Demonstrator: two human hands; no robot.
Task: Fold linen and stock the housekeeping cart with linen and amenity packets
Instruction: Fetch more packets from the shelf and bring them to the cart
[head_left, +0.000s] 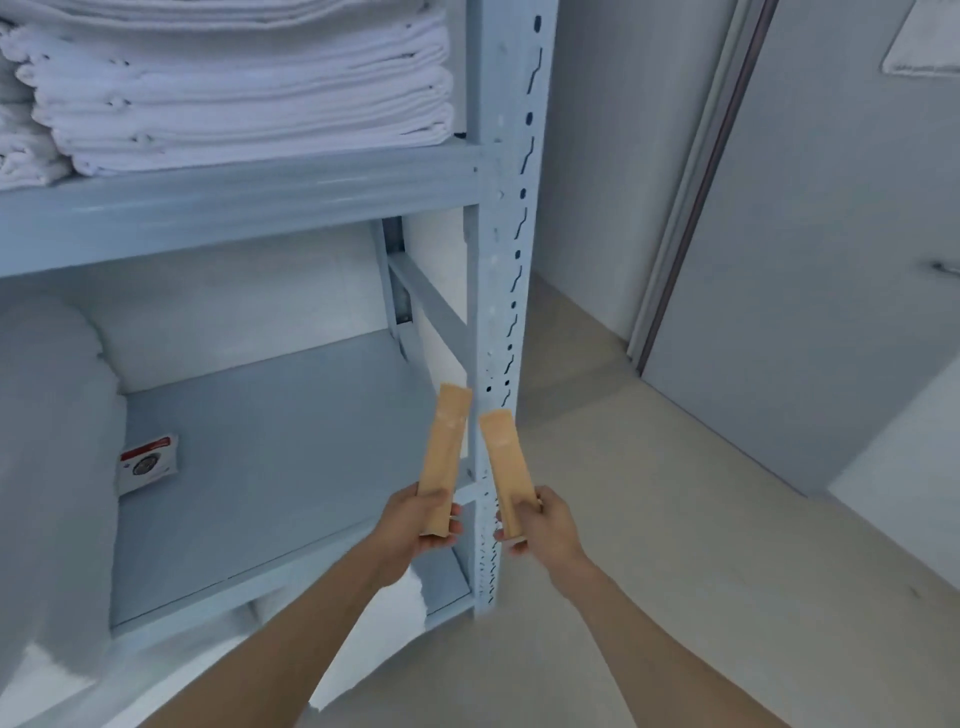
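From the head view we see our left hand clamped on one tan amenity packet and our right hand on a second tan packet, both upright, just beside the shelf post. Folded white towels already sit stacked on the upper shelf, and one small red-and-white packet lies on the lower one. No cart shows, so we judge these packets are not yet stocked.

Bright, even, cool light with faint shadows; wide-angle bending at the edges; white linen left of the fingers blown out and soft.

No legible text — packet print blurred
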